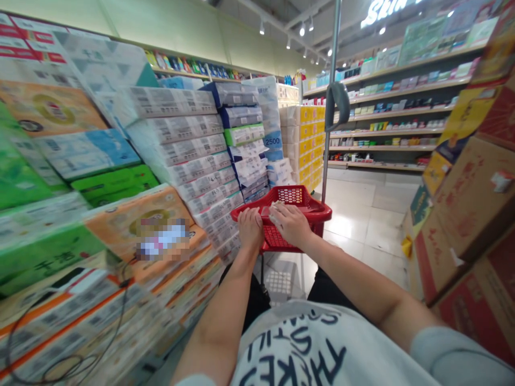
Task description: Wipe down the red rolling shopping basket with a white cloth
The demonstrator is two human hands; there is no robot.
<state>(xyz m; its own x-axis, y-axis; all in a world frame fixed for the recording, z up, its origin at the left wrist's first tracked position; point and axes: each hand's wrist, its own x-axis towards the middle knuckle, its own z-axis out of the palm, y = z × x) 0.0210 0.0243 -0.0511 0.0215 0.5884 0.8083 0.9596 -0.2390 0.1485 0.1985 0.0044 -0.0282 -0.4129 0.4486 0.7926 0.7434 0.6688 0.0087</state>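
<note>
A red plastic shopping cart with perforated walls stands straight ahead of me. My left hand is closed over the left part of its near edge, fingers curled forward. My right hand lies across the same edge a little to the right, its fingers bent over the handle. Something small, pale and crumpled shows at the right fingertips; I cannot make out what it is. The visible part of the cart's inside holds nothing I can distinguish.
Stacked tissue packs line the left side, with a black cable over the nearer ones. Cartons stand along the right. A metal pole with a grey hook rises by the cart. Tiled floor leads to stocked shelves.
</note>
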